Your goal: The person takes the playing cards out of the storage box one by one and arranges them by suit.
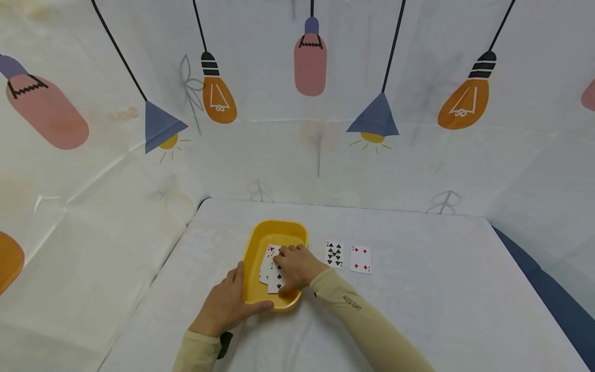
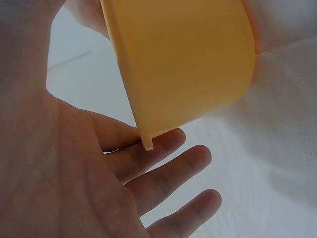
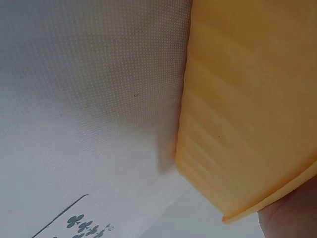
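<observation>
A yellow tray (image 1: pixel 253 250) stands on the white table, several playing cards (image 1: pixel 274 284) fanned inside it. A heart shows on one card and black spades on the top one. My left hand (image 1: pixel 225 305) rests on the tray's near left corner, thumb along the front edge and fingers by the side. In the left wrist view its fingers (image 2: pixel 173 183) look nearly straight, touching the rim. My right hand (image 1: pixel 297 266) reaches over the tray's right side, its fingers and thumb over the cards. Whether it pinches a card is hidden; the right wrist view shows mainly the tray's outer wall (image 3: pixel 237 109).
Right of the tray, a clubs card (image 1: pixel 334 254) and a four of diamonds (image 1: pixel 360 259) lie face up side by side. The white tabletop (image 1: pixel 441 289) extends rightward. Behind it hangs a white backdrop (image 1: pixel 279 160) printed with lamps.
</observation>
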A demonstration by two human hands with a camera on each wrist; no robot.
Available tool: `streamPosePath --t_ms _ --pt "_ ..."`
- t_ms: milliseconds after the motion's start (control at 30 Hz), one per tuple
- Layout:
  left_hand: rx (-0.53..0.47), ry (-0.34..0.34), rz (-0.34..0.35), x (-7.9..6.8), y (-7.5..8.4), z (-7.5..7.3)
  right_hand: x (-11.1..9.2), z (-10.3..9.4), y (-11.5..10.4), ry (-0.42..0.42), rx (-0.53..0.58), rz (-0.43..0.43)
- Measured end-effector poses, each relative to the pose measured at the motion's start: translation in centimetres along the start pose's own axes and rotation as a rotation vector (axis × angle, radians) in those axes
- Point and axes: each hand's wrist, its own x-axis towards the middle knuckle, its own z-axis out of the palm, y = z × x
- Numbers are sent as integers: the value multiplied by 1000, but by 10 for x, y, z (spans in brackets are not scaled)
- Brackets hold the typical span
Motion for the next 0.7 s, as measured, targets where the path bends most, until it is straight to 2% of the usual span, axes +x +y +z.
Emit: streamPosePath --t_ms 367,700 --pt "0 3 5 0 0 0 -1 4 4 60 53 -23" --pt "2 -12 6 0 0 -1 -5 3 6 121 182 -42"
